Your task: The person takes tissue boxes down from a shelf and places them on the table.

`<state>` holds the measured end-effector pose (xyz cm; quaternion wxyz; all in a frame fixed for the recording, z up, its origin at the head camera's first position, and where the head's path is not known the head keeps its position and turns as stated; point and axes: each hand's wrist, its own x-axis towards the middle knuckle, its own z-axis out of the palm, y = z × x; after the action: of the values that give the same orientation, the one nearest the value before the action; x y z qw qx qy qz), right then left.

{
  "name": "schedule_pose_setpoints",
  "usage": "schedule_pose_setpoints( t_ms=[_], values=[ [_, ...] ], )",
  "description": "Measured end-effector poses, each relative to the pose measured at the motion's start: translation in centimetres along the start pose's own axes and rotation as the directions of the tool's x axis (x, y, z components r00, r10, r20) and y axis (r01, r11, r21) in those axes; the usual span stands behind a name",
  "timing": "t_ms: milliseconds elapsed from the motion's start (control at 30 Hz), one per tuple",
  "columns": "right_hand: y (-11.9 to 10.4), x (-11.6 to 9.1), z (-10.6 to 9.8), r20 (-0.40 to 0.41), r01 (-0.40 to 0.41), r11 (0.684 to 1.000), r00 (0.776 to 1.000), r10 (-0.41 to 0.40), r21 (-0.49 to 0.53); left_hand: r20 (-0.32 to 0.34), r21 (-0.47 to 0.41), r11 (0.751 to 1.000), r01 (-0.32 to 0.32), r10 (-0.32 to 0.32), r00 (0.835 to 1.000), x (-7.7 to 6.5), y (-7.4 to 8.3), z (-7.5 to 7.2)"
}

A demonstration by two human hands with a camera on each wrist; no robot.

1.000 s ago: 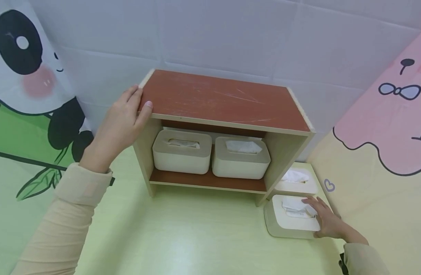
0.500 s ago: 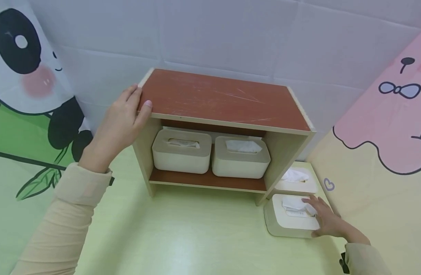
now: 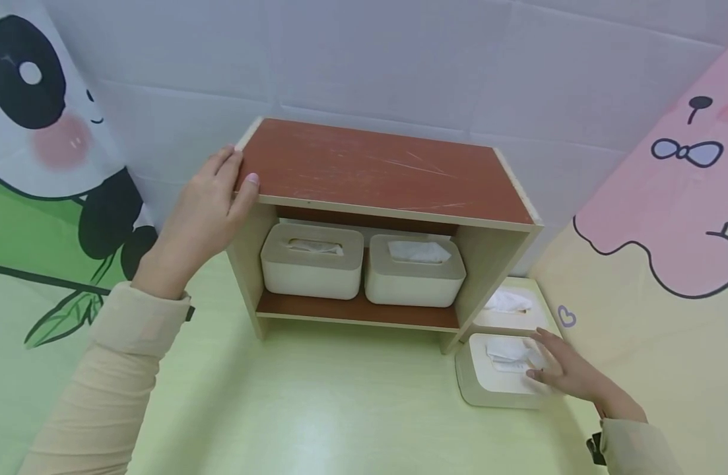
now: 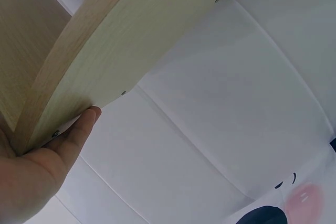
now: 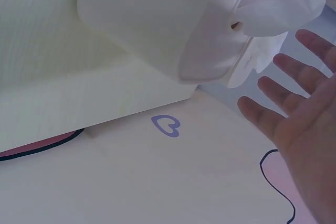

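A small wooden shelf unit [image 3: 375,171] with a reddish-brown top stands against the back wall. My left hand [image 3: 194,214] rests on its upper left corner, thumb at the front edge and fingers along the side; in the left wrist view these fingers [image 4: 79,135] look fairly straight. Inside sit two cream tissue boxes, a left one [image 3: 310,277] and a right one [image 3: 416,287]. Beside the unit, a tissue box [image 3: 497,389] sits in front of another tissue box [image 3: 527,320]. By the front box's right end, my right hand [image 3: 577,373] has spread fingers and holds nothing.
The pale tabletop [image 3: 316,396] runs below and in front of the unit. A cream wall sheet with a pink cartoon figure [image 3: 661,231] borders the right side, and a panda print [image 3: 37,112] the left. White tissue [image 5: 283,3] sticks out of the front box.
My right hand has come off the front tissue box and shifted slightly right, its fingers opening. The left hand keeps its place on the shelf unit, and the boxes have not visibly moved.
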<state>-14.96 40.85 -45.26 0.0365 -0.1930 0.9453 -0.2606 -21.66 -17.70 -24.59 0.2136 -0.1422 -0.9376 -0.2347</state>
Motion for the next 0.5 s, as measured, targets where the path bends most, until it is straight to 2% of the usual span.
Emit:
schedule_pose_setpoints(
  t_ms=[133, 300, 500],
  values=[
    [-1.0, 0.2, -0.4, -0.049, 0.032, 0.998, 0.998, -0.034, -0.049, 0.001, 0.004, 1.000, 0.001, -0.001, 1.000, 0.0, 0.0, 0.0],
    [-2.7, 0.7, -0.8, -0.115, 0.117, 0.984, 0.984, -0.133, -0.131, 0.005, 0.003, 1.000, 0.002, -0.002, 1.000, 0.1, 0.0, 0.0],
    [-5.3, 1.3, -1.4, -0.138, 0.171, 0.960, 0.969, -0.205, -0.220, 0.016, 0.009, 1.000, 0.008, -0.008, 1.000, 0.1, -0.1, 0.1]
  ],
)
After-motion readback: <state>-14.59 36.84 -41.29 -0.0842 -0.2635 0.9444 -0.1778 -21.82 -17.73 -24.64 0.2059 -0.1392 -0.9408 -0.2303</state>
